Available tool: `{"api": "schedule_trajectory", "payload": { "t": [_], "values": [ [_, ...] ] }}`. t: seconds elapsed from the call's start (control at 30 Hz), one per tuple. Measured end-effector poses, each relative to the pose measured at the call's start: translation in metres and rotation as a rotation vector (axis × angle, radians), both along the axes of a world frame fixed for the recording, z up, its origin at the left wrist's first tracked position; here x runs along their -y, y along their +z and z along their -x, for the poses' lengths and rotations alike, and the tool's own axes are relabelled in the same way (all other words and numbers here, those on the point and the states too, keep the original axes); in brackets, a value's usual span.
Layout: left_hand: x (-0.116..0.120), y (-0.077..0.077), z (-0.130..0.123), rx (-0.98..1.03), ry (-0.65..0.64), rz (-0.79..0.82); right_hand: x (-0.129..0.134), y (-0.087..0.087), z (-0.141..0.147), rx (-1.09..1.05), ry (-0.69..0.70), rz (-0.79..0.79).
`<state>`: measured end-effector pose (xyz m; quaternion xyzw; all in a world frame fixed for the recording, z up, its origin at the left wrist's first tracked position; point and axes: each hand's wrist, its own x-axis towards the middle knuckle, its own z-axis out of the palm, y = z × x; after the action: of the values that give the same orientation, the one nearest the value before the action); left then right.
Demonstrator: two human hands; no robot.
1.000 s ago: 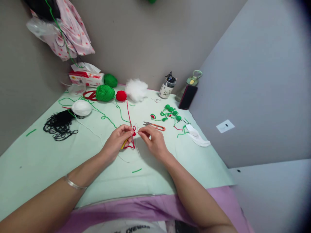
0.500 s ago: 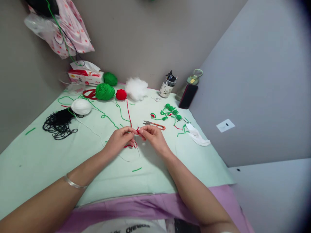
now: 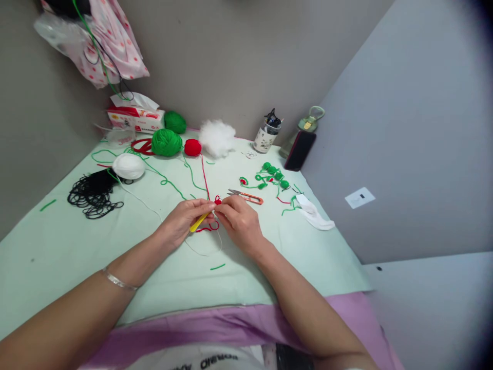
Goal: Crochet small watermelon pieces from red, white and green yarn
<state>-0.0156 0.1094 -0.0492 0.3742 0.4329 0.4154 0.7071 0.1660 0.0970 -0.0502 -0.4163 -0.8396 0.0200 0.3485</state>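
A small red crocheted piece (image 3: 217, 201) is pinched between the fingertips of my left hand (image 3: 188, 217) and my right hand (image 3: 239, 222), which meet above the table. A yellow-handled tool (image 3: 198, 223) lies slanted under the left fingers; its tip is hidden, and which hand grips it is hard to tell. Red yarn (image 3: 204, 177) runs from the piece back to a red ball (image 3: 193, 147). Below my hands hang a red tail and a thin white strand (image 3: 204, 255). Orange thread snips (image 3: 250, 197) lie just beyond my right hand.
Green balls (image 3: 166, 142), a white ball (image 3: 129, 166), black yarn (image 3: 92, 195) and a tissue box (image 3: 136, 119) stand left. White stuffing (image 3: 217, 137) and a pen cup (image 3: 266, 137) are behind. Rightward are small green pieces (image 3: 271, 170), a phone (image 3: 300, 150) and white cloth (image 3: 315, 213).
The yellow-handled tool now shows beneath my left fingers. My right hand has turned over and closed in on the red piece, and the view has shifted slightly.
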Motion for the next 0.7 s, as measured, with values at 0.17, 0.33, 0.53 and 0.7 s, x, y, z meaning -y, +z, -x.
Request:
{"api": "schedule_trajectory", "payload": {
  "t": [0.17,0.33,0.53,0.7],
  "values": [
    [0.0015,0.0009,-0.0015,-0.034,0.018,-0.042,0.0001,0.0009,0.0011,0.064,0.026,-0.093],
    [0.0034,-0.0014,-0.0046,-0.135,0.039,-0.144,0.0005,0.0015,0.0014,0.128,0.011,-0.061],
    [0.0024,-0.0056,-0.0044,-0.231,0.04,-0.263,-0.0023,-0.0002,-0.0004,0.143,0.017,0.021],
    [0.0046,-0.0062,-0.0054,-0.294,-0.013,-0.327,-0.0059,-0.0019,-0.0024,0.124,-0.008,0.076]
  ]
}}
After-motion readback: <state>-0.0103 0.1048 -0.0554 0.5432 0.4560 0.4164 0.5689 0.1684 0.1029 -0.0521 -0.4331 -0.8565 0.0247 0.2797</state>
